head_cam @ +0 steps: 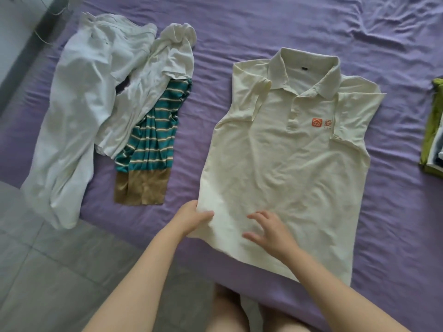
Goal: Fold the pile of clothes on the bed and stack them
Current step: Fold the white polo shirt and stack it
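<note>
left hand has its grip on the near left hem corner of the pale cream cotton polo shirt, thumb on top and the other fingers tucked under the edge as far as i can tell. right hand is just beside it, fingers spread and relaxed over the hem, holding nothing, looks like it's smoothing or pinning the fabric.

the polo lies face up, flat on the purple sheeted bed, collar at the far end, both sleeves already folded in over the chest, orange logo showing.

my take: the next bit is folding the hem up toward the collar. keep the right palm flat so the body doesn't slide, get the other near corner in hand too, and lift both evenly so the sleeves don't flop out. press out the wrinkles near the hem first.

off to the left sits the unfolded pile: crumpled white shirts over a teal striped top with a tan band. at the far right edge a folded stack with a green garment waits for this one.
</note>
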The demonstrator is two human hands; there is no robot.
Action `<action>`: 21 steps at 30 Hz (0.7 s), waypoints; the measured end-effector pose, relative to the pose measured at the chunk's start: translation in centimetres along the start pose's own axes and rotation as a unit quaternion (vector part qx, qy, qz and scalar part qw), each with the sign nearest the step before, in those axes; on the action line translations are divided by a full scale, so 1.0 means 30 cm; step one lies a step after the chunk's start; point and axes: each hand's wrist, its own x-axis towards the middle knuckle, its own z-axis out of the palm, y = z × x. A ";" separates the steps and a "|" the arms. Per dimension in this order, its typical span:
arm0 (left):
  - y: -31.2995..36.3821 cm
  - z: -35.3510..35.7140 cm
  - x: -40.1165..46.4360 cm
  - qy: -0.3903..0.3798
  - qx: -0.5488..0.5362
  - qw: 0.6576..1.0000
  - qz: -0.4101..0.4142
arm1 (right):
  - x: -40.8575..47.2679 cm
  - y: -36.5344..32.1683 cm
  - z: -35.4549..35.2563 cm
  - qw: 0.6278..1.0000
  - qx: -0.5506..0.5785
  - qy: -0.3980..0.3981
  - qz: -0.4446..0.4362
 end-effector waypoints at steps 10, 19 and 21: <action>0.342 0.038 0.051 0.045 -0.479 0.876 -0.025 | -0.026 -0.026 -0.090 0.983 0.075 0.097 0.139; 0.548 -0.010 0.205 0.055 -0.590 0.805 -0.021 | 0.040 0.205 -0.362 0.923 0.147 0.211 0.285; 0.611 -0.033 0.245 0.058 -0.604 0.795 -0.009 | 0.113 0.224 -0.465 0.917 0.159 0.245 0.273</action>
